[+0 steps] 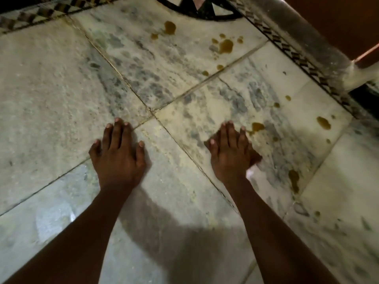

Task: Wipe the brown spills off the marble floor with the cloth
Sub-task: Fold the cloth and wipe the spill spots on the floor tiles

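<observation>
Marble floor (61, 83), pale w/ grey veining, carries brown spills in several spots: a cluster up top near the patterned border (307, 64), incl. one big blot (225, 46) and another drop (170, 27); more along the right side, e.g. a blot (323, 122) and a long streak (294, 179). One spill (257, 126) sits just beside the right hand's fingertips.

Left hand (118, 158) lies flat on the floor, fingers (118, 132) straight and spread, holding nothing. Right hand (229, 154) also rests palm-down, fingers straight and close together, pointing toward the nearest spill. No cloth is clearly visible; a whitish patch at the right hand's outer edge could be glare or fabric, can't tell which.

Judgement: wiping hasn't begun, all spills look intact and wet-edged. Step in hand seems to be bracing on the floor before fetching or laying the cloth.

To do it well: get the cloth under the right palm, keep the left hand planted for support, start w/ the nearest spill and work outward to the right-side drops, then the far cluster. Press flat and pull inward so liquid gathers rather than smears. Refold to a clean face between blots. Grout lines may trap residue, so go along them, not across.
</observation>
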A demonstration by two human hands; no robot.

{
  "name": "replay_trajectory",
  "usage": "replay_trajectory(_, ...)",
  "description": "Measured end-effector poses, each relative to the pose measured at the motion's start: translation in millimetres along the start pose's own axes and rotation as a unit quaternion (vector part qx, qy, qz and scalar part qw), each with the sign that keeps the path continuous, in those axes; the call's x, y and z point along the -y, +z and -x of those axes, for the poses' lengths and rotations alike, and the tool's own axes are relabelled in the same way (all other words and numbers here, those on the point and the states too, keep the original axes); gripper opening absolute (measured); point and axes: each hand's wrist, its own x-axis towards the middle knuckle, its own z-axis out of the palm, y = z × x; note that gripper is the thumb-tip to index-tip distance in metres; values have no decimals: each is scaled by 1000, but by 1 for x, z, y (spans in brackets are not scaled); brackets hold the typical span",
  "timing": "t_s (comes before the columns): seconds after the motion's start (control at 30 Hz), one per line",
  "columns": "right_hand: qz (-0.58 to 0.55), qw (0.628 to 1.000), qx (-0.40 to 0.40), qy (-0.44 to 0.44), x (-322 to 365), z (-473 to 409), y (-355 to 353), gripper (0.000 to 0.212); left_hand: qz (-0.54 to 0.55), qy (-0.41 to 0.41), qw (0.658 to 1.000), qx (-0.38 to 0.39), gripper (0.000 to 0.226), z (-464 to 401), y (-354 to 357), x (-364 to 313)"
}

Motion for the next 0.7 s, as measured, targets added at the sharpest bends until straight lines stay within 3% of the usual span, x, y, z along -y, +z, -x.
replay_trajectory(0.2,-4,984,63,-166,-23,89,-19,66,9,-7,1000,6,72,-1,-9,-3)
replay_trajectory(0.3,-10,995,66,-77,-56,114,-20,65,1,1,1000,-2,70,0,-9,-5)
replay_trajectory(0.43,-10,995,17,95,-47,45,-4,73,0,17,1000,-9,68,-1,-5,-1)
replay_trajectory(0.47,-23,996,22,89,-39,34,-3,75,4,25,1000,-8,67,0,-4,-2)
replay_trajectory(0.6,-16,994,20,-110,-19,78,-3,67,36,98,994,-27,63,2,-4,1)
replay_trajectory(0.7,-23,996,12,-89,-42,126,-10,64,52,122,991,-35,60,1,-1,2)
